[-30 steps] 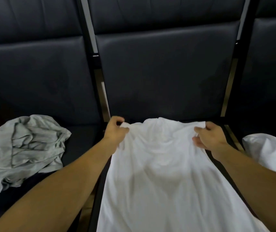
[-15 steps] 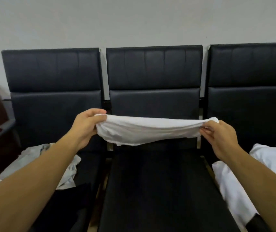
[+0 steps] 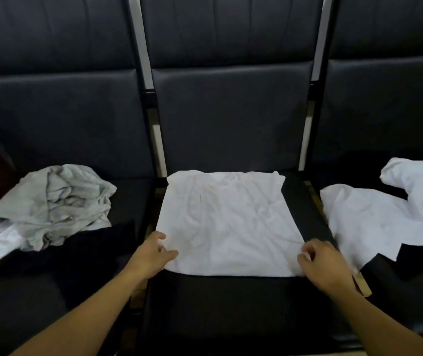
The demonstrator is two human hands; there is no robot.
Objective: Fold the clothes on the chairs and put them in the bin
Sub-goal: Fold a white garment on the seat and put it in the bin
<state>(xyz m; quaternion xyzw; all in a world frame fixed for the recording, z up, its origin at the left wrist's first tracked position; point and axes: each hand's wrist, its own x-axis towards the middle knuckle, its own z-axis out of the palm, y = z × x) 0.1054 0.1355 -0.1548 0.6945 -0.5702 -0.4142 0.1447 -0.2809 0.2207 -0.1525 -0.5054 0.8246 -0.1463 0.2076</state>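
Observation:
A white shirt (image 3: 227,222) lies folded flat on the seat of the middle chair (image 3: 231,304). My left hand (image 3: 151,255) is at its near left corner, thumb and fingers pinching the edge. At the near right corner, my right hand (image 3: 321,265) has curled fingers with a bit of white cloth between them. No bin is in view.
A crumpled grey-white garment (image 3: 48,204) sits on the left chair, with dark cloth (image 3: 84,253) in front of it. On the right chair lies a spread white garment (image 3: 375,222) with a dark piece (image 3: 405,260) at its near edge. Chair backs rise behind.
The shirt, held up stretched between both hands half a second ago, now lies folded on the middle seat. Both hands have come down to its near corners.

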